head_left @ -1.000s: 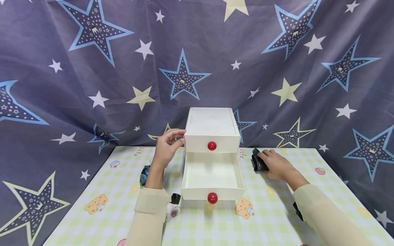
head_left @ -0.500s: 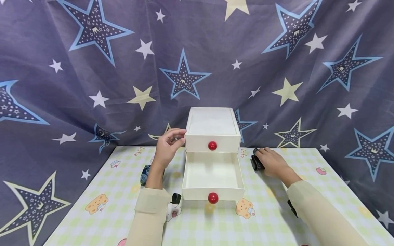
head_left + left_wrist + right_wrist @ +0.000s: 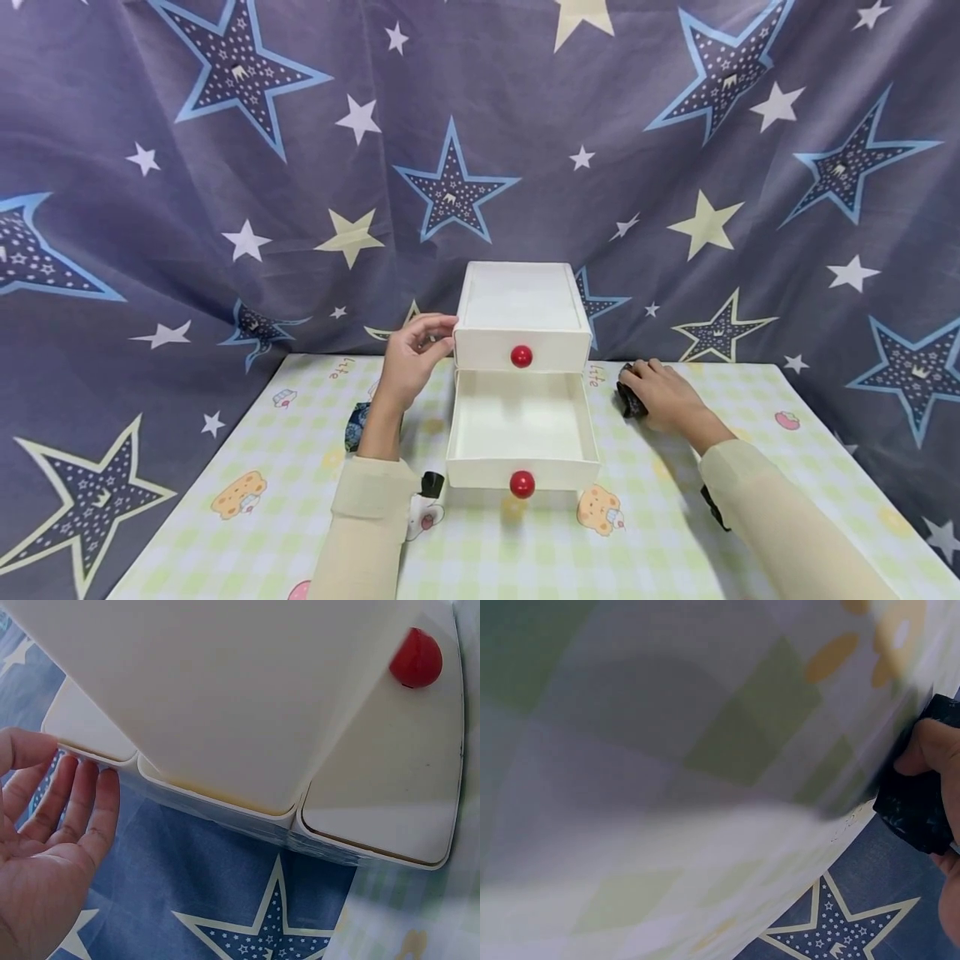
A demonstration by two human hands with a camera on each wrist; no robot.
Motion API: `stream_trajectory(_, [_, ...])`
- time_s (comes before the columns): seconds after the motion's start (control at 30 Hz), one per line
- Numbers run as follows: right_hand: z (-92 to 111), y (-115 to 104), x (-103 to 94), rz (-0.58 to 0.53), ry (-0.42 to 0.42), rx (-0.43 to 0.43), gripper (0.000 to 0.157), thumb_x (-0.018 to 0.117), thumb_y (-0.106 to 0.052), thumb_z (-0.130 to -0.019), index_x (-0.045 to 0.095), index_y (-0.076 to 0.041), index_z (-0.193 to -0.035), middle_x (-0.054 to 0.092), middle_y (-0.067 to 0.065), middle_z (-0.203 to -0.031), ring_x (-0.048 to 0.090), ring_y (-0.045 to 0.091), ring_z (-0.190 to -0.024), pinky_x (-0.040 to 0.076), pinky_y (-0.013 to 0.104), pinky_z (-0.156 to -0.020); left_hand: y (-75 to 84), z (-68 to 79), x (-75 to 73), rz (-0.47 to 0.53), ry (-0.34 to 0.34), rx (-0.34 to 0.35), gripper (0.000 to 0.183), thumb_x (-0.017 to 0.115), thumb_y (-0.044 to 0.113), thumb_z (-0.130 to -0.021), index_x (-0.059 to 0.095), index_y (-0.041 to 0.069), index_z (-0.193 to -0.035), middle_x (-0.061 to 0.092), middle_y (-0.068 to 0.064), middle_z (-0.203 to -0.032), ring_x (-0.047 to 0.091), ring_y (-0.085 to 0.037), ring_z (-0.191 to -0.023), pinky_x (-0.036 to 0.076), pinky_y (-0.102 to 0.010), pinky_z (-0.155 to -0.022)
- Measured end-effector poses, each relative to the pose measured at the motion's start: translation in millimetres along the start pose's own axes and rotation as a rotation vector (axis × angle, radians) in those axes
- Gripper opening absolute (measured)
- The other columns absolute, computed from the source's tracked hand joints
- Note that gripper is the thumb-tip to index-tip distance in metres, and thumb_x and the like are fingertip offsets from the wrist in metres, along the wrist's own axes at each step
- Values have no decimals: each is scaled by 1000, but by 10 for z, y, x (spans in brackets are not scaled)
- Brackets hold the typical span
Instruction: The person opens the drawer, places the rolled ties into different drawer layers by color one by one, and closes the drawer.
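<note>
A white drawer cabinet [image 3: 523,298] stands at the back middle of the table, its middle drawer [image 3: 522,425] pulled out, showing a bare inside. At the cabinet's left side is my left hand [image 3: 408,358]; in the left wrist view its thumb touches the top section's edge and its loosely straight fingers [image 3: 79,802] lie along the side. To the cabinet's right, my right hand [image 3: 663,400] grips a black bundle [image 3: 632,400] with a faint pale pattern. The right wrist view shows the thumb pressed over this bundle [image 3: 915,810]; its kind is unclear, and the hand hides part of it.
A dark blue patterned object [image 3: 356,427] lies behind my left wrist, partly hidden by it. Red round knobs [image 3: 521,357] stick out from the drawer fronts. A checked cloth [image 3: 247,542] covers the table, and a star-patterned curtain [image 3: 300,125] hangs right behind it.
My right hand has shifted slightly left over the black bundle, which looks flatter and more covered by the fingers. The left hand stays at the cabinet. The head view has turned a little left.
</note>
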State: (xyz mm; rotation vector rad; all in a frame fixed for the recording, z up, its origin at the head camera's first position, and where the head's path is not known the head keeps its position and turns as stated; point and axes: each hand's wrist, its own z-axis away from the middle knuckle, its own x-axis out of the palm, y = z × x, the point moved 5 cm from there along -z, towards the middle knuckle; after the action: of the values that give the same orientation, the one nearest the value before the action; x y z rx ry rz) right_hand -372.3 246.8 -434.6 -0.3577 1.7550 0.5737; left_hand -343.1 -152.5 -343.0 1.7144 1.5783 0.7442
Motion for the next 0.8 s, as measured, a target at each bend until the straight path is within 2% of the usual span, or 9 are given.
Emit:
stream_trajectory(0.13, [21,12,11,-3,5,3,61,89,-24,-76,57,-10,-125,55,16,-115,51,37,-100,48,54,-84,118,22,41,-15,-3,-8,30,65,-12,-93,64,-16,-122,59,-32,-125,62,-16,-102,56,-22,-81])
stream_trajectory(0.27, [24,27,-4,12,20,-2,60,89,-27,-74,56,-11,-122,53,14,-109,48,33,-93,45,50,-81,275,53,79,-17,1,-9,29,65,-13,-93,64,-17,-121,59,-33,-123,62,-18,-102,56,-21,-81])
stream_trajectory(0.47, [36,68,-63,43,53,25,60,89,-29,-72,56,-13,-120,52,11,-104,46,30,-89,43,46,-77,285,62,84,-16,-4,-13,29,65,-12,-93,64,-17,-122,59,-32,-122,62,-18,-102,56,-22,-82])
stream_trajectory(0.67, [61,80,-215,59,79,19,57,85,-25,-74,56,-10,-121,53,15,-104,48,35,-90,43,50,-78,282,69,77,-25,-2,-21,29,65,-11,-93,64,-16,-122,60,-29,-122,62,-16,-102,57,-24,-82])
stream_trajectory(0.8, [69,77,-340,75,92,6,59,87,-27,-75,57,-9,-122,53,17,-105,49,37,-92,44,52,-79,282,65,70,-39,-1,-25,29,66,-10,-93,66,-13,-122,61,-28,-121,63,-15,-101,57,-24,-81])
